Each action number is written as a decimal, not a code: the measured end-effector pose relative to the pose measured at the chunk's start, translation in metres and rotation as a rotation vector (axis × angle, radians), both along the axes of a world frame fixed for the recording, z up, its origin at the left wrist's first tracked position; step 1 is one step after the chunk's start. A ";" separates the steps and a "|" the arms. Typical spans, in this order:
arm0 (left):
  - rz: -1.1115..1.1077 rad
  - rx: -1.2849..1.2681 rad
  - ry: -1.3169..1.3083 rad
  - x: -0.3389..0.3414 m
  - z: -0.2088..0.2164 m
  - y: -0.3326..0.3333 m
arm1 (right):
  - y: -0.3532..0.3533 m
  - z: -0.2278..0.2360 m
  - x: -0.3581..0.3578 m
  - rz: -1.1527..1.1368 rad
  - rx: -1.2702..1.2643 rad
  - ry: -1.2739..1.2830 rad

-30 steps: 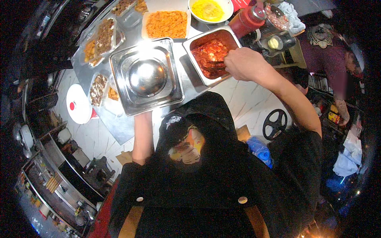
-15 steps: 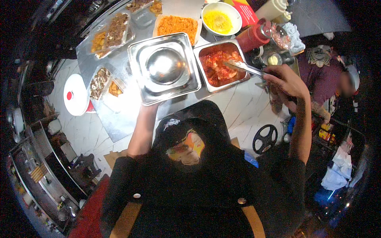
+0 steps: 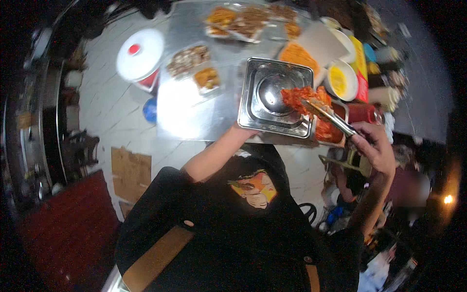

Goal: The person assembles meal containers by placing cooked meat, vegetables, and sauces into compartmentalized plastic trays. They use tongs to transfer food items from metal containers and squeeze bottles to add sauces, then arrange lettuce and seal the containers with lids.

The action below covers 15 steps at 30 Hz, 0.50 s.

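Observation:
A square steel lid [image 3: 253, 97] with a round dished middle is held level by my left hand [image 3: 245, 130]. That hand grips its near edge, and most of the fingers are hidden beneath. In my right hand [image 3: 375, 144] are metal tongs [image 3: 335, 120], closed on a clump of red, sauce-coated food [image 3: 297, 100]. The clump hangs above the lid's right side. Just right of the lid stands a deep steel pan [image 3: 344, 109] with more of the red food [image 3: 327, 131] in it, partly covered by the tongs.
Beyond the lid are a tray of orange shredded food [image 3: 297, 56] and a white bowl with yellow contents [image 3: 339, 80]. Clear packs of brown and yellow food [image 3: 249, 22] lie at the back of the steel table [image 3: 194, 121]. A white-lidded bucket [image 3: 141, 56] stands left; another person [image 3: 408, 187] is at right.
The tongs have come up out of the pan with a clump of red food and moved left over the lid. My view has turned, so the table sits differently.

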<state>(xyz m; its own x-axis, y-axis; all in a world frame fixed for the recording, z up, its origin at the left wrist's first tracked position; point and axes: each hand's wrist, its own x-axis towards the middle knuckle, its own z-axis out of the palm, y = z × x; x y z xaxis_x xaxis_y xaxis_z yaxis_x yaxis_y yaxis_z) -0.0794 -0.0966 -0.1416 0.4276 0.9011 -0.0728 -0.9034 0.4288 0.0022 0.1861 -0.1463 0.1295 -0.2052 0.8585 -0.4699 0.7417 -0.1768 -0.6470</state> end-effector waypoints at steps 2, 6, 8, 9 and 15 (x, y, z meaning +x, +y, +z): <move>0.280 0.214 0.921 -0.063 -0.013 -0.010 | 0.020 -0.032 -0.048 0.162 0.166 -0.046; 0.205 0.069 0.502 -0.206 -0.090 -0.029 | 0.070 -0.093 -0.150 0.361 0.015 0.050; 0.203 0.074 0.245 -0.257 -0.050 -0.027 | 0.084 -0.124 -0.199 0.406 0.076 0.065; 0.222 0.055 0.284 -0.275 -0.036 -0.026 | 0.089 -0.145 -0.217 0.436 0.140 0.048; 0.154 -0.209 0.515 -0.313 -0.073 -0.020 | 0.094 -0.196 -0.302 0.459 0.201 -0.353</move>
<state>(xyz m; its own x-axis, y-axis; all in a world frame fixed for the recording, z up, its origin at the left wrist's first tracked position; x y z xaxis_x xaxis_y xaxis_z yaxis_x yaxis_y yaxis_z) -0.3927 -0.1168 -0.2142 0.1549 0.8940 -0.4205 -0.8601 0.3315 0.3878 -0.1156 -0.0526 -0.0661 -0.4373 0.7981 -0.4146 0.8886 0.3122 -0.3362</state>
